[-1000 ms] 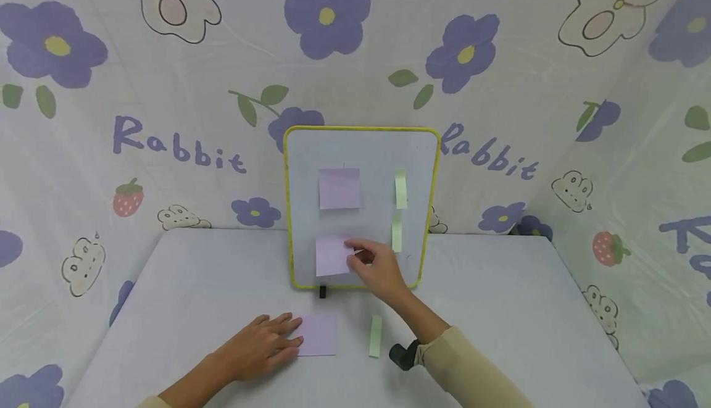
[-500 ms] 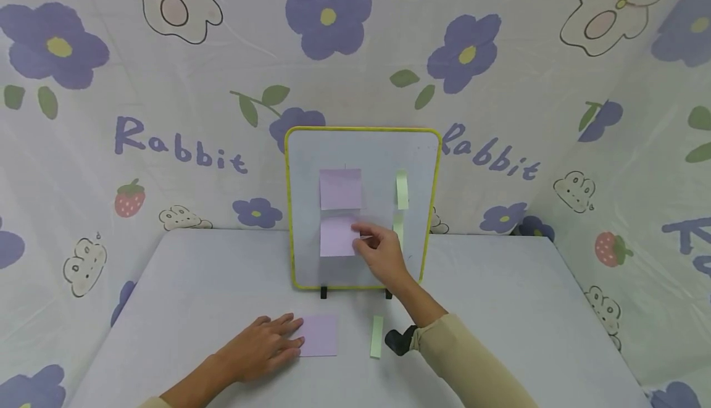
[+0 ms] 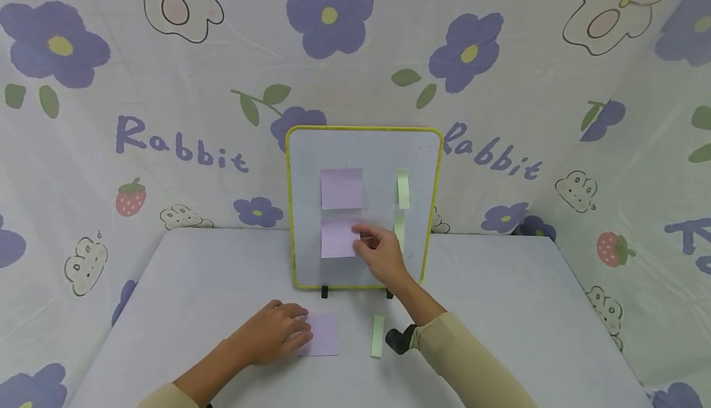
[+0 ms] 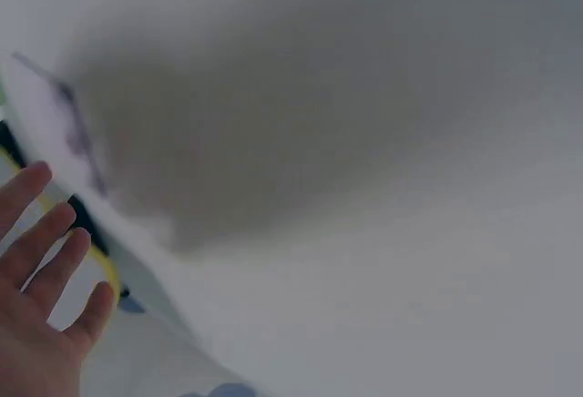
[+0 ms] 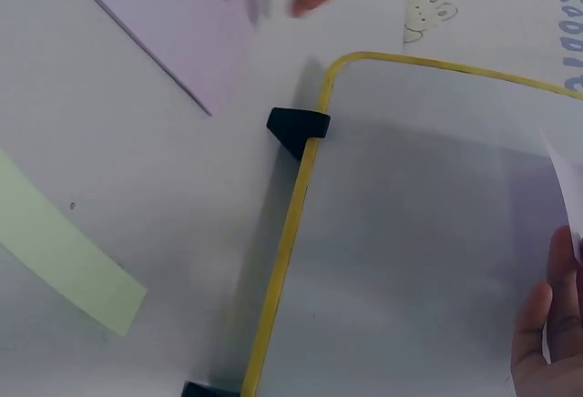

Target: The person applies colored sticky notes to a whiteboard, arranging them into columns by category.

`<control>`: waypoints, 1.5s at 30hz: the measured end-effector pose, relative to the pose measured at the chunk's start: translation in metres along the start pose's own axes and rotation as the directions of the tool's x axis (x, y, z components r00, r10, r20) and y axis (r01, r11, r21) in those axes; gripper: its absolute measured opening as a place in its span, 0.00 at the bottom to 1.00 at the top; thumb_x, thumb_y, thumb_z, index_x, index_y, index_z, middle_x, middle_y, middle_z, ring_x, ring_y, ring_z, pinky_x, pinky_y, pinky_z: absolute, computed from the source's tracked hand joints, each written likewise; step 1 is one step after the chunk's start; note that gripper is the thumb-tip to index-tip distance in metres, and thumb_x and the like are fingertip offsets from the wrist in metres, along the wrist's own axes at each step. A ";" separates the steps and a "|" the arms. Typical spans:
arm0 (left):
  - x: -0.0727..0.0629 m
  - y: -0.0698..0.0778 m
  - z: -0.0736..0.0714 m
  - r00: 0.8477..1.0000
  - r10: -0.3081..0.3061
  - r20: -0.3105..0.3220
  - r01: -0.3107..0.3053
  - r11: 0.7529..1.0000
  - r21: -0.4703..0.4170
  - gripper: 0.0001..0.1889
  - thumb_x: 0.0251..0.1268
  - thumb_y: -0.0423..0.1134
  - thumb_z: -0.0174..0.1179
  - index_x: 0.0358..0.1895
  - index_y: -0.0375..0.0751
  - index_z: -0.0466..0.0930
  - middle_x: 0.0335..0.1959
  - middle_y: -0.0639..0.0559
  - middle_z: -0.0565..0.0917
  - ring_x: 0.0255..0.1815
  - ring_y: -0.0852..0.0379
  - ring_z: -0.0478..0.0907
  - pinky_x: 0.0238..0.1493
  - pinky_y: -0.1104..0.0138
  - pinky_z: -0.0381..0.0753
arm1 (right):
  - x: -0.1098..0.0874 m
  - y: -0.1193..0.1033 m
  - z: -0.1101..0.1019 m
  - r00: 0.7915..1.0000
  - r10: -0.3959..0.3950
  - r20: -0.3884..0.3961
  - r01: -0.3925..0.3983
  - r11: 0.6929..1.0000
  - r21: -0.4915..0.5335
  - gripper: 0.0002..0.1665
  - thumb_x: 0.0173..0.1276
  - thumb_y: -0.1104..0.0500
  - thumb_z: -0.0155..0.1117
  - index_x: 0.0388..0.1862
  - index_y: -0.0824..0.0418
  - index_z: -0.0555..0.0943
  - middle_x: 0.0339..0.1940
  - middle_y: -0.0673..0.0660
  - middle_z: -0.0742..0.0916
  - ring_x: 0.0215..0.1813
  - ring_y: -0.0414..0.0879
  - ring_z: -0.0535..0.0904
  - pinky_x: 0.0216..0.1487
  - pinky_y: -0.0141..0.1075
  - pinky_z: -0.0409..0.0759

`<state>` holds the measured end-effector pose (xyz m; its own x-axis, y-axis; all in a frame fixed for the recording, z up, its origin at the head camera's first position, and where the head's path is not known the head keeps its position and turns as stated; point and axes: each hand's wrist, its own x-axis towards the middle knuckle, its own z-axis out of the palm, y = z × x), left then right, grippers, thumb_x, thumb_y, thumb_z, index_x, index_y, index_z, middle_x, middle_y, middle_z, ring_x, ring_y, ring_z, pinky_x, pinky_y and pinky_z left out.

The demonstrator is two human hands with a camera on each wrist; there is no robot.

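My right hand (image 3: pixel 383 257) pinches the right edge of a purple sticky note (image 3: pixel 337 240), held at the whiteboard (image 3: pixel 366 149) just below another purple sticky note (image 3: pixel 341 189). In the right wrist view, this held note (image 5: pixel 567 183) stands away from the board's surface at its lower part. My left hand (image 3: pixel 274 333) hovers by the left side of a purple sticky note pad (image 3: pixel 324 337) on the table, overlapping it in the head view. Its fingers (image 4: pixel 46 260) are loosely extended and hold nothing in the left wrist view.
Two green paper strips, an upper strip (image 3: pixel 403 189) and a lower strip (image 3: pixel 400 228), hang on the board's right side, the lower partly behind my hand. A green strip (image 3: pixel 377 337) lies on the table (image 3: pixel 489 297). Black feet (image 3: pixel 324 292) support the yellow-framed board.
My right hand has raised the purple note up the board, then stayed nearly still. My left hand, earlier resting flat on the pad's edge, has lifted and shifted slightly right.
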<state>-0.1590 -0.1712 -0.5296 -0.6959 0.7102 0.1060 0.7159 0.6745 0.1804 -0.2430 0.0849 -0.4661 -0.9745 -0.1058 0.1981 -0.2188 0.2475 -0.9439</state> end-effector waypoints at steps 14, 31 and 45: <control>0.074 -0.013 -0.051 0.880 0.068 -0.470 0.095 0.944 0.315 0.27 0.66 0.38 0.58 0.69 0.35 0.73 0.69 0.45 0.74 0.73 0.45 0.66 0.64 0.42 0.67 | 0.001 0.001 0.003 1.000 0.015 -0.001 -0.015 1.000 0.009 0.18 0.67 0.71 0.63 0.55 0.69 0.83 0.54 0.63 0.86 0.45 0.53 0.83 0.44 0.30 0.80; 0.080 -0.016 -0.039 0.922 -0.041 -0.386 0.231 0.857 0.461 0.31 0.65 0.40 0.56 0.74 0.42 0.67 0.76 0.53 0.64 0.78 0.47 0.57 0.68 0.38 0.60 | -0.011 0.009 0.013 0.721 -0.659 0.213 0.437 0.194 -0.878 0.16 0.62 0.61 0.65 0.49 0.65 0.83 0.40 0.58 0.86 0.36 0.52 0.83 0.32 0.43 0.78; 0.079 -0.016 -0.037 0.921 -0.042 -0.387 0.240 0.845 0.479 0.33 0.64 0.41 0.59 0.74 0.43 0.66 0.77 0.53 0.63 0.77 0.45 0.58 0.66 0.38 0.64 | -0.003 0.023 0.013 0.657 -0.502 0.563 0.543 -0.203 -0.815 0.41 0.66 0.56 0.61 0.76 0.66 0.64 0.78 0.58 0.65 0.80 0.53 0.55 0.76 0.49 0.54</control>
<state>-0.2275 -0.1334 -0.4885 -0.6932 0.5477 0.4686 0.4648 0.8365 -0.2901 -0.2443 0.0781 -0.4916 -0.5016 -0.7357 0.4552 -0.5259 0.6771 0.5147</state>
